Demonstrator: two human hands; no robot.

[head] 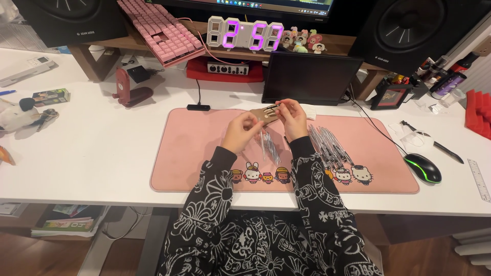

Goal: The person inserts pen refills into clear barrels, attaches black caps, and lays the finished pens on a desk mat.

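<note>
your left hand (240, 132) and right hand (293, 118) meet above the pink desk mat (204, 153) on the white counter (102, 148). both grips pinch a small brown card (266, 113), the left at its near-left edge, the right at its far-right end, with a thin dark pin-like piece at the right fingertips. clear plastic sleeves (327, 145) lie on the mat just right of your right forearm; a mouse (423, 167) sits beyond the mat's right edge.

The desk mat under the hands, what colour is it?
Pink, with little cartoon characters along its front edge; the desk mat shows in the head view.
</note>
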